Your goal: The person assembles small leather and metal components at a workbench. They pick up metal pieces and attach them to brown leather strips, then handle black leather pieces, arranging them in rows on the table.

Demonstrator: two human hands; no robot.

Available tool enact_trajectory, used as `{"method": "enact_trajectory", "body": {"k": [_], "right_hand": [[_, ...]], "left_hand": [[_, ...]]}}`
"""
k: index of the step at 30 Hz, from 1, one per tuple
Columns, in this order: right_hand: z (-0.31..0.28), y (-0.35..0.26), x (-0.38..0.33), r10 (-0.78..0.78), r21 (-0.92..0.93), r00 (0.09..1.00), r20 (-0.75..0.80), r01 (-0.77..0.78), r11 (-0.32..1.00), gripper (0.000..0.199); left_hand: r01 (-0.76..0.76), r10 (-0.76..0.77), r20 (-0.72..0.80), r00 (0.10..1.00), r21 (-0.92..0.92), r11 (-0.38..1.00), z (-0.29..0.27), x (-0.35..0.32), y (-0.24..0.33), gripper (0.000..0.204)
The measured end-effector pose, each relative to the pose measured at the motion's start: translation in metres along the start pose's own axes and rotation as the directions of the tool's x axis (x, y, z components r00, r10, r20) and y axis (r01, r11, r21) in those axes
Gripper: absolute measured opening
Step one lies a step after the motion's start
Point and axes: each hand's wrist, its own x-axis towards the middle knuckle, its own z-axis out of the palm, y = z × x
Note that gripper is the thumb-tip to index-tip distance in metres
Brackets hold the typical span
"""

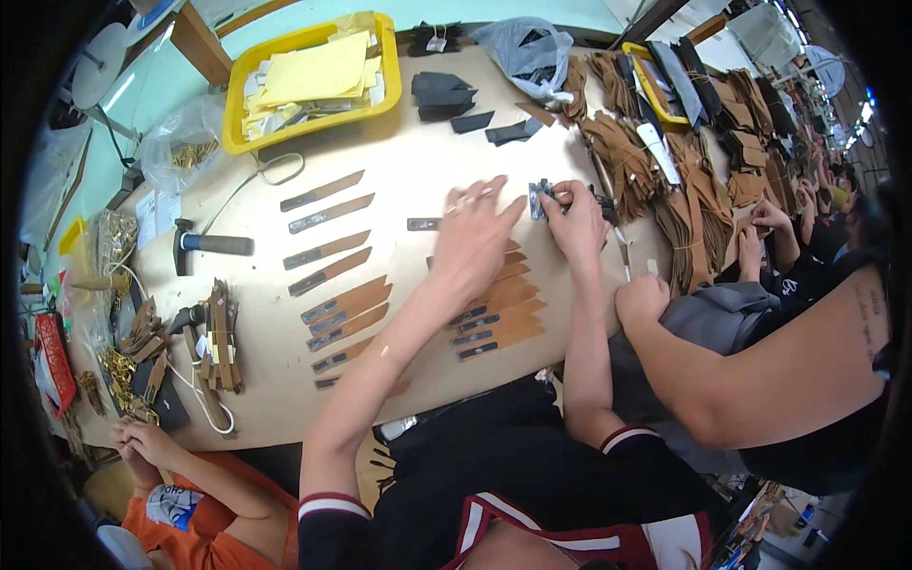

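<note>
1. Your right hand [577,220] has its grip pinched on a small metal clasp [541,199], held just above the tabletop [399,161].
2. Your left hand [472,237] lies just left of that grip, fingers spread and flat, with the fingertips reaching up to the clasp; it closes on nothing you can make out.
3. Under and below your left hand sits a stack of tan leather straps [499,323] with dark metal ends, fanned out one over another.
4. Farther left of the grip, a second run of the same straps [328,249] lies in a loose column, each one apart from the next at the top and overlapping lower down.
5. One short dark metal piece [424,224] lies alone just left of your left hand.
6. Well to the left, a hammer [211,244] rests flat on the tabletop, and beyond it a bundle of strap pieces [220,337] with a white cord.
7. Above the grip, dark folded pieces [443,93] and a yellow tray [309,81] of pale sheets sit at the far side.
8. Right of the grip, heaps of brown leather bundles [622,152] crowd in close, touching the space beside your right wrist.
9. A neighbour's bare arm [760,370] leans in at lower right, its fist beside your right forearm.
10. Another person's clasped hands [142,439] rest at the near left edge.
</note>
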Motion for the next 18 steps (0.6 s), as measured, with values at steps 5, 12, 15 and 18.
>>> {"method": "enact_trajectory", "body": {"k": [5, 12, 15, 18], "right_hand": [[0.001, -0.004, -0.002, 0.063, 0.029, 0.998, 0.009, -0.063, 0.998, 0.023], [0.001, -0.008, -0.006, 0.116, -0.004, 0.993, 0.007, -0.116, 0.993, 0.023], [-0.003, -0.004, 0.001, 0.121, 0.037, 0.990, 0.071, -0.124, 0.992, 0.022], [-0.005, -0.002, 0.009, 0.133, 0.107, 0.978, 0.159, -0.152, 0.983, 0.021]], "left_hand": [[-0.107, 0.062, 0.313, 0.948, 0.129, 0.986, 0.056, 0.053, -0.006, 0.040], [-0.083, 0.060, 0.251, 0.966, 0.081, 0.993, 0.061, 0.044, -0.016, 0.051], [-0.065, 0.058, 0.251, 0.966, 0.021, 0.998, 0.062, 0.042, -0.019, 0.052], [-0.055, 0.054, 0.256, 0.965, -0.003, 0.998, 0.061, 0.041, -0.022, 0.052]]}}
